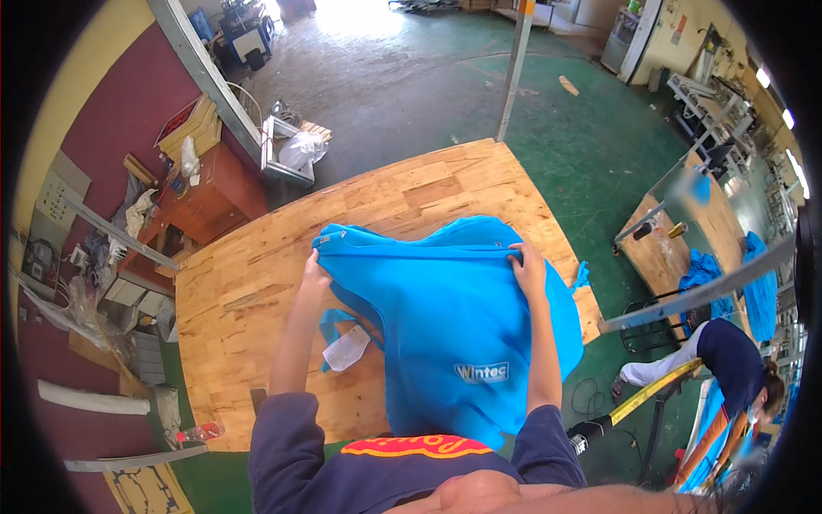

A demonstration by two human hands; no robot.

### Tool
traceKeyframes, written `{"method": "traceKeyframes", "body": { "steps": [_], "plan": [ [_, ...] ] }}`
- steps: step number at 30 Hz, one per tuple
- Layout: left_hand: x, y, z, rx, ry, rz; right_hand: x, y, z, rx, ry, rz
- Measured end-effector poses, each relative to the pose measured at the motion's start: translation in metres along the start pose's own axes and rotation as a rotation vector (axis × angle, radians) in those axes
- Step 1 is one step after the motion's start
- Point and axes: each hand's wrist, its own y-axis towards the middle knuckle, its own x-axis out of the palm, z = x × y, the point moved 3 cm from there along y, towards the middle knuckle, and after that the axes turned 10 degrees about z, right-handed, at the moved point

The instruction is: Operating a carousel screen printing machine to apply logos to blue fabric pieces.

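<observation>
A bright blue fabric cover (pixel 445 317) with a printed logo is spread on the wooden tabletop (pixel 240 317) in front of me. My left hand (pixel 316 265) is closed on the upper left corner of the cover, near a small label. My right hand (pixel 525 264) grips the same folded top band further right, so the band runs straight between my hands. A white tag or paper (pixel 345 349) lies on a blue strap left of the cover.
A bottle (pixel 197 433) lies at the table's left corner. A metal post (pixel 516 77) rises at the far edge. A co-worker (pixel 728 364) bends over at the lower right, near another bench (pixel 646 257) with blue fabric. A cluttered cabinet (pixel 214 193) stands to the left.
</observation>
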Motion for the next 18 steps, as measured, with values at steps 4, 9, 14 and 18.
{"method": "traceKeyframes", "body": {
  "steps": [4,9,14,18],
  "plan": [
    [0.002,0.042,-0.011,-0.051,0.016,0.167,0.053,0.001,0.038,0.035,-0.239,-0.343],
    [-0.038,0.095,0.0,0.062,0.075,0.097,0.074,0.018,0.047,0.288,0.02,-0.631],
    [-0.048,0.111,0.011,0.329,0.293,0.109,0.086,0.027,0.043,0.277,-0.078,-0.801],
    [-0.012,0.092,0.011,0.487,0.152,-0.013,0.095,0.026,0.062,0.071,0.055,-0.75]
  ]
}}
